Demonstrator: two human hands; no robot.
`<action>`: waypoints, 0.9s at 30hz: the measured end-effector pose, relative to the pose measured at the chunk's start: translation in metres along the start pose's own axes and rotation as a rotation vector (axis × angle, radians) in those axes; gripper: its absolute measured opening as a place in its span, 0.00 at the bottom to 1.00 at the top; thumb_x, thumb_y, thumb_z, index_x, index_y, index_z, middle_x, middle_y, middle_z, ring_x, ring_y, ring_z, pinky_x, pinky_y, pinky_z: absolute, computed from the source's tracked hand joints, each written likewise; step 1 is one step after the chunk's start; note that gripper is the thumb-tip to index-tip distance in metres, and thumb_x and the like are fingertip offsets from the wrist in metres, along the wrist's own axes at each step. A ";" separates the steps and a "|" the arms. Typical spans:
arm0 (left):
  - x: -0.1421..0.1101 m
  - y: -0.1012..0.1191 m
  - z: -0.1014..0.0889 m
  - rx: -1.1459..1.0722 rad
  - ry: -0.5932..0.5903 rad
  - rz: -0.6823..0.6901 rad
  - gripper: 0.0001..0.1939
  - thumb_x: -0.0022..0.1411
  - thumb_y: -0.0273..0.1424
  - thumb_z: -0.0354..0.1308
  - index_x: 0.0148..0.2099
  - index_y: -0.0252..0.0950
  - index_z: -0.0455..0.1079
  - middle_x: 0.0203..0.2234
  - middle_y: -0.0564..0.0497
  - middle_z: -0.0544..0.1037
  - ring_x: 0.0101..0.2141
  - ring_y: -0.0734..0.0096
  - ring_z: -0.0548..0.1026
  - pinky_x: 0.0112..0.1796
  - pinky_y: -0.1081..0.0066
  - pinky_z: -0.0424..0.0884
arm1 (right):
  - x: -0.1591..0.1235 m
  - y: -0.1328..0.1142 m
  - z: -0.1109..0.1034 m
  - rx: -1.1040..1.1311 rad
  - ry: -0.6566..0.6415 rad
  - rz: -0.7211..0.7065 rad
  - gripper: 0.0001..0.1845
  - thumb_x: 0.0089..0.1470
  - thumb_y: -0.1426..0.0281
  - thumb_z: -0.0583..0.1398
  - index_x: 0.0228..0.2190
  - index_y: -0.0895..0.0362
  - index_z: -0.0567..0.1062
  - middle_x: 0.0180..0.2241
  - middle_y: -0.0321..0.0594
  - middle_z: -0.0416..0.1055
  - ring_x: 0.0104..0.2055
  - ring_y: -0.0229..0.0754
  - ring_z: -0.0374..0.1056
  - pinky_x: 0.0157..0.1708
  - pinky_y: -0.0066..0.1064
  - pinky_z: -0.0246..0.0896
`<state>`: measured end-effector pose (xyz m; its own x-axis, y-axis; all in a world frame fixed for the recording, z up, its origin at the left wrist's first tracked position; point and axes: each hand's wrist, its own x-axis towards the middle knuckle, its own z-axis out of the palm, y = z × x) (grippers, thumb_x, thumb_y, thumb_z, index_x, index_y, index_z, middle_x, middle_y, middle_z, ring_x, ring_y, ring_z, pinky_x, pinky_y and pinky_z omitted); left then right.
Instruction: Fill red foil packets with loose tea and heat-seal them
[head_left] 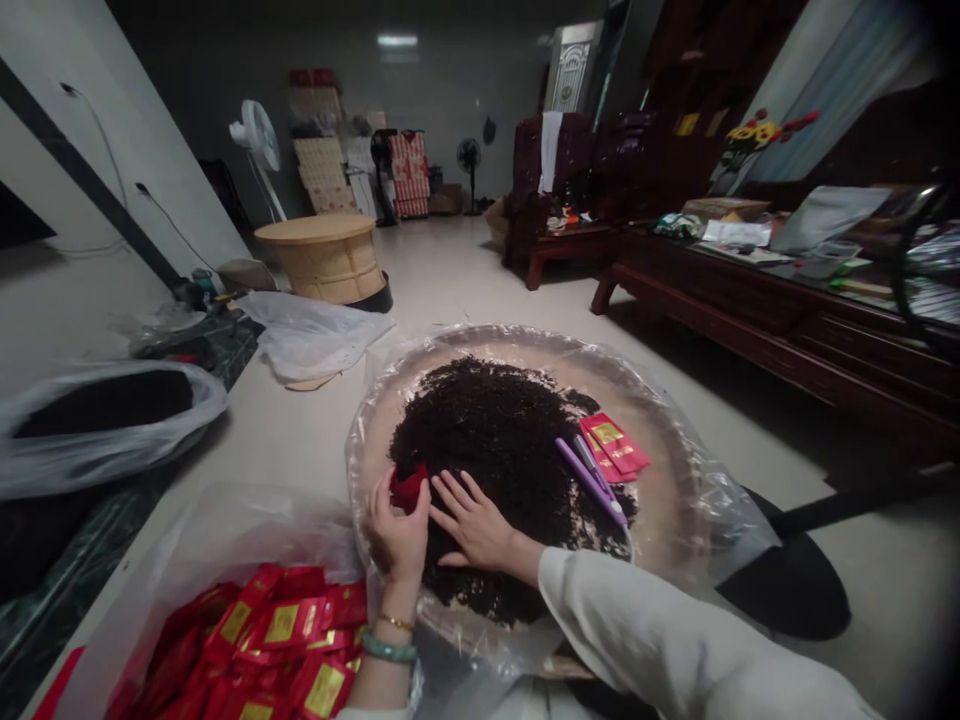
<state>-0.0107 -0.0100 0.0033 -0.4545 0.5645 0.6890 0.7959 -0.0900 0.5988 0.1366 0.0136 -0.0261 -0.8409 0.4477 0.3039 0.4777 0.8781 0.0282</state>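
My left hand [399,530] grips a small red packet [409,487] at the left side of a pile of dark loose tea leaves [491,430]. Its mouth looks spread apart; what is inside cannot be made out. Spread flat on the leaves, just right of the packet, is my right hand [476,525], with fingers apart and nothing held. The leaves lie on a round tray [679,490] lined with clear plastic. To the right of the pile rest a purple hand sealer [592,482] and a few flat red packets [616,447].
A plastic bag of several red packets [281,625] stands at lower left. Behind it sits another bag of dark leaves [105,400]. A round wooden drum [322,260] is farther back. A long dark wooden table [750,310] runs along the right, and a black round base [787,590] lies beside the tray.
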 end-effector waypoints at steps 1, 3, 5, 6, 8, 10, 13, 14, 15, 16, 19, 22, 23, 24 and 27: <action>0.002 0.002 -0.001 0.010 0.039 0.055 0.22 0.56 0.35 0.61 0.51 0.28 0.67 0.42 0.40 0.73 0.43 0.65 0.72 0.44 0.66 0.71 | 0.009 -0.003 0.001 -0.008 -0.002 0.017 0.48 0.51 0.41 0.53 0.62 0.62 0.57 0.64 0.60 0.37 0.67 0.63 0.27 0.62 0.53 0.26; 0.004 0.006 -0.003 0.024 0.095 0.151 0.22 0.55 0.33 0.62 0.50 0.28 0.67 0.42 0.40 0.73 0.43 0.64 0.72 0.44 0.65 0.71 | 0.026 -0.009 0.004 -0.007 -0.039 0.019 0.49 0.49 0.41 0.55 0.60 0.63 0.60 0.63 0.61 0.43 0.65 0.68 0.31 0.61 0.56 0.23; 0.006 0.007 -0.004 0.025 0.099 0.192 0.22 0.55 0.32 0.62 0.50 0.27 0.67 0.42 0.39 0.73 0.43 0.64 0.72 0.44 0.65 0.71 | 0.039 -0.014 0.010 0.005 -0.093 -0.018 0.45 0.49 0.42 0.55 0.57 0.63 0.65 0.59 0.60 0.52 0.64 0.70 0.37 0.60 0.58 0.22; 0.007 0.008 -0.004 0.022 0.091 0.196 0.22 0.55 0.32 0.62 0.50 0.27 0.66 0.42 0.39 0.73 0.43 0.64 0.72 0.44 0.65 0.71 | 0.043 -0.016 0.015 0.017 -0.115 -0.048 0.43 0.50 0.43 0.55 0.55 0.64 0.68 0.57 0.59 0.56 0.62 0.70 0.41 0.59 0.59 0.24; 0.007 0.007 -0.004 0.019 0.071 0.191 0.22 0.55 0.32 0.62 0.50 0.26 0.66 0.42 0.39 0.72 0.43 0.64 0.72 0.44 0.65 0.71 | 0.048 -0.019 0.024 0.055 -0.141 -0.124 0.36 0.52 0.47 0.55 0.49 0.64 0.72 0.54 0.56 0.61 0.59 0.66 0.48 0.58 0.58 0.31; 0.006 0.007 -0.004 0.027 0.066 0.187 0.22 0.56 0.33 0.62 0.50 0.27 0.67 0.41 0.39 0.72 0.43 0.64 0.72 0.44 0.65 0.71 | 0.046 -0.018 0.031 0.095 -0.155 -0.177 0.29 0.54 0.50 0.56 0.43 0.63 0.75 0.49 0.52 0.66 0.54 0.59 0.54 0.54 0.53 0.43; 0.006 0.007 -0.003 0.033 0.071 0.170 0.22 0.56 0.34 0.61 0.50 0.27 0.67 0.41 0.39 0.72 0.41 0.65 0.72 0.39 0.69 0.72 | 0.037 -0.010 0.030 0.112 -0.140 -0.194 0.21 0.58 0.56 0.55 0.37 0.61 0.75 0.39 0.45 0.70 0.47 0.51 0.58 0.44 0.43 0.51; 0.005 0.007 -0.002 0.031 0.073 0.163 0.22 0.56 0.35 0.61 0.50 0.27 0.67 0.41 0.39 0.72 0.40 0.66 0.72 0.38 0.69 0.72 | 0.033 -0.007 0.026 0.099 -0.120 -0.194 0.19 0.58 0.57 0.55 0.37 0.60 0.75 0.37 0.44 0.69 0.45 0.50 0.58 0.41 0.41 0.51; 0.005 0.007 -0.001 0.027 0.075 0.154 0.23 0.56 0.35 0.61 0.50 0.27 0.66 0.41 0.39 0.72 0.40 0.65 0.72 0.37 0.69 0.72 | 0.030 -0.003 0.022 0.084 -0.101 -0.193 0.18 0.59 0.58 0.55 0.36 0.60 0.74 0.35 0.44 0.69 0.44 0.49 0.57 0.40 0.39 0.50; 0.004 0.006 0.000 0.021 0.080 0.143 0.24 0.56 0.36 0.61 0.51 0.27 0.66 0.41 0.39 0.72 0.40 0.64 0.72 0.38 0.68 0.72 | 0.028 0.000 0.017 0.068 -0.089 -0.187 0.17 0.59 0.58 0.55 0.36 0.60 0.74 0.35 0.43 0.68 0.43 0.48 0.57 0.39 0.38 0.49; -0.002 0.002 0.004 -0.035 0.088 0.050 0.27 0.54 0.38 0.63 0.51 0.26 0.66 0.41 0.38 0.73 0.41 0.62 0.73 0.42 0.65 0.72 | 0.023 0.009 0.001 0.042 -0.111 -0.139 0.15 0.60 0.60 0.55 0.35 0.59 0.73 0.33 0.42 0.67 0.41 0.46 0.55 0.37 0.37 0.46; -0.008 -0.002 0.008 -0.156 0.072 -0.123 0.32 0.52 0.41 0.63 0.53 0.25 0.64 0.41 0.37 0.73 0.38 0.64 0.75 0.40 0.67 0.73 | 0.019 0.018 -0.012 0.037 -0.139 -0.086 0.14 0.60 0.61 0.55 0.35 0.59 0.72 0.32 0.41 0.66 0.41 0.46 0.55 0.37 0.36 0.45; -0.009 -0.003 0.009 -0.195 0.071 -0.169 0.33 0.51 0.41 0.64 0.53 0.25 0.63 0.41 0.37 0.73 0.37 0.64 0.75 0.40 0.67 0.73 | 0.018 0.021 -0.015 0.029 -0.137 -0.071 0.13 0.60 0.61 0.55 0.35 0.59 0.72 0.32 0.41 0.66 0.41 0.46 0.55 0.37 0.36 0.45; -0.010 -0.002 0.009 -0.225 0.075 -0.201 0.34 0.50 0.42 0.64 0.52 0.25 0.63 0.41 0.36 0.73 0.38 0.63 0.75 0.40 0.67 0.73 | 0.015 0.024 -0.019 0.017 -0.134 -0.051 0.13 0.59 0.61 0.56 0.35 0.59 0.72 0.33 0.41 0.66 0.41 0.45 0.55 0.36 0.36 0.45; -0.012 0.000 0.009 -0.259 0.070 -0.264 0.36 0.47 0.45 0.65 0.51 0.25 0.63 0.41 0.36 0.73 0.39 0.62 0.75 0.41 0.66 0.73 | 0.006 0.034 -0.028 -0.029 -0.120 0.021 0.14 0.55 0.60 0.59 0.32 0.60 0.71 0.33 0.41 0.66 0.39 0.45 0.56 0.35 0.36 0.45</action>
<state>-0.0021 -0.0095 -0.0087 -0.6637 0.5397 0.5179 0.5240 -0.1587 0.8368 0.1550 0.0415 0.0035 -0.8544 0.4843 0.1882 0.5010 0.8639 0.0515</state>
